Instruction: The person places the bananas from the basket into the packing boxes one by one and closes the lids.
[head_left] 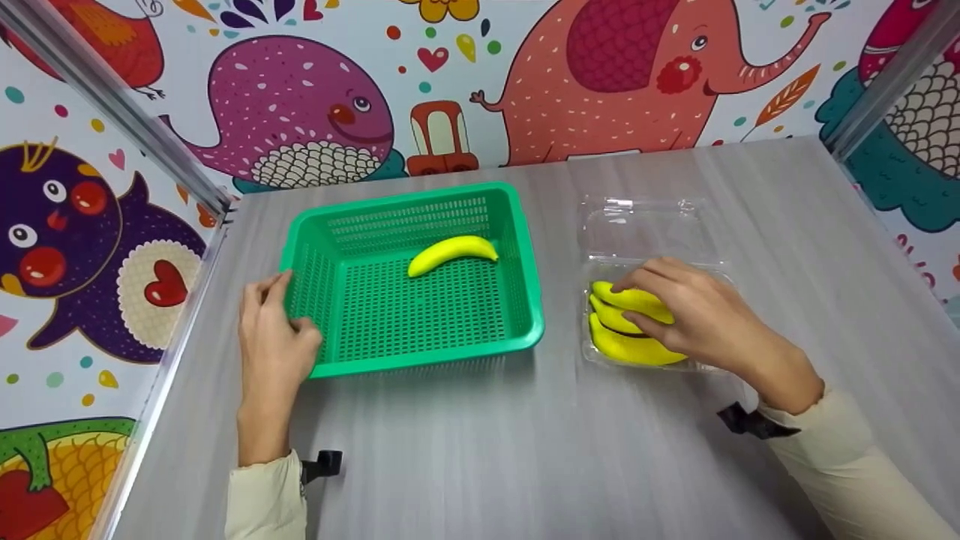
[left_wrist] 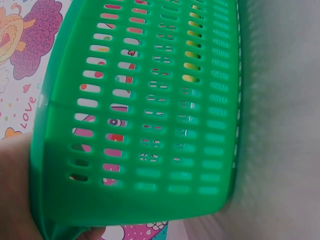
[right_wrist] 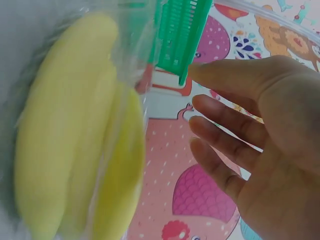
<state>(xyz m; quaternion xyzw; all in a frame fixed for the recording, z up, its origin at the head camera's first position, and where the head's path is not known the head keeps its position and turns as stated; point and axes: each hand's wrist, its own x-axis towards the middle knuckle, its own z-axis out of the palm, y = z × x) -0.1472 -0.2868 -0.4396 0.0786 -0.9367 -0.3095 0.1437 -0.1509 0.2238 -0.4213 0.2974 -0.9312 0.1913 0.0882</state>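
At the left end of a green plastic basket (head_left: 420, 367), my left hand (head_left: 276, 341) grips the rim, its thumb nearer me and its fingers farther along. The left wrist view shows the slotted basket wall (left_wrist: 115, 195) close up, with the hand at its edge. One yellow banana (head_left: 452, 253) lies inside the basket. My right hand (head_left: 694, 315) hovers over a clear plastic clamshell box (head_left: 589, 352) that holds three bananas (head_left: 630, 349). In the right wrist view, the right hand's fingers (right_wrist: 225, 140) are spread and loosely bent beside the bananas (right_wrist: 65, 125), with nothing between them.
The clear lid (head_left: 645, 229) of the box lies folded back toward the rear wall. Grey wood-look table (head_left: 480, 450) runs under everything. Printed cartoon panels (head_left: 300, 112) stand behind and to the left, with metal posts (head_left: 127, 97) at the corners.
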